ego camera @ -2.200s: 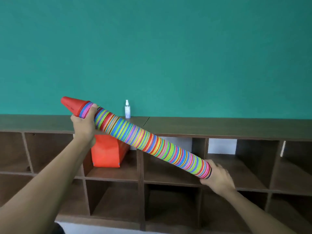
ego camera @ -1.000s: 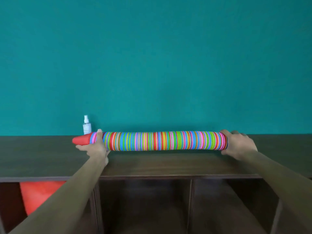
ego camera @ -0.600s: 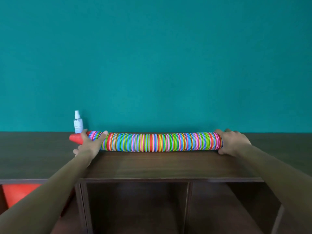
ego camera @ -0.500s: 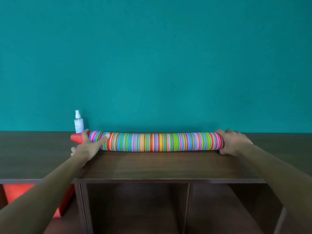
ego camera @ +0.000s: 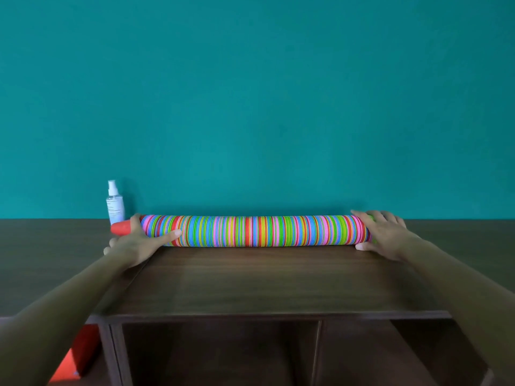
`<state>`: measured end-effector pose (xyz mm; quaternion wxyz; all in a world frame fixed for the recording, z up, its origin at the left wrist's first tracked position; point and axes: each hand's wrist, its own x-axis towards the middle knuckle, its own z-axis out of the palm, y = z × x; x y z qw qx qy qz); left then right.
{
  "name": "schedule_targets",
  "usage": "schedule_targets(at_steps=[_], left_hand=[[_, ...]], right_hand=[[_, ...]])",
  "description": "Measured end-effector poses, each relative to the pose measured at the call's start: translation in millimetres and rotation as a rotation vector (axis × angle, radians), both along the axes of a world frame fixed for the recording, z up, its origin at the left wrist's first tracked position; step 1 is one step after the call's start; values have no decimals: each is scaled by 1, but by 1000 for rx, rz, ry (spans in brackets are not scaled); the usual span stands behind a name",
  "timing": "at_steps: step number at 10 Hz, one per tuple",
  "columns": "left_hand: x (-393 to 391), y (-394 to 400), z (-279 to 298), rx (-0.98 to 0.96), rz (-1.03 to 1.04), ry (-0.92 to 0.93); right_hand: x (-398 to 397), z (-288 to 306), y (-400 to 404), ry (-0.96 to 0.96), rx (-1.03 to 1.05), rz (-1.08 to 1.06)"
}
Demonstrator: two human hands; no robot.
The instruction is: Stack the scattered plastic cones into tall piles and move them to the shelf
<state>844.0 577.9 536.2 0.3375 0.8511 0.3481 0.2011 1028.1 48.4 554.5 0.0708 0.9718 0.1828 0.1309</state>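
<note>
A long pile of nested plastic cones [ego camera: 256,231], striped in pink, blue, green, yellow and red, lies on its side across the top of a dark wooden shelf [ego camera: 250,285], close to the teal wall [ego camera: 250,93] and parallel to it. Its red tip [ego camera: 120,228] points left; the wide open end is on the right.

The left hand [ego camera: 136,245] rests against the near side of the pile just behind the red tip. Its fingers [ego camera: 170,235] are fairly straight and lie along the stripes, pointing right, with the thumb up over the top of the pile; they touch it rather than wrap it. The right hand [ego camera: 386,236] covers the wide end of the pile, its fingers loosely spread and bent over the top and the rim, the thumb low beside the shelf surface. Whether this hand truly clasps the end or only presses on it cannot be told.

A small clear spray bottle [ego camera: 114,203] with a white label stands upright on the shelf top against the wall, just behind the red tip and apart from the left hand.

Below the top board, 2 open compartments show, split by an upright divider [ego camera: 317,352]. At the lower left, part of a red-orange object [ego camera: 75,360] shows in another compartment, partly hidden by the left forearm.
</note>
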Motion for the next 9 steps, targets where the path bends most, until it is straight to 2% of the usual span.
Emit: schedule_targets(at_steps=[1,4,7,8,9], left_hand=[[17,-3,7,0,16,48],[68,-5,24,85,47,19],[101,24,-6,207,51,59],[94,13,-2,302,76,38],[96,10,-12,413,36,-136]], right_hand=[[21,-6,13,-28,32,-32],[93,-23,62,-116,179,-87],[98,-29,67,-160,259,-66],[84,-30,75,-212,276,-4],[63,-32,103,-267,349,219]])
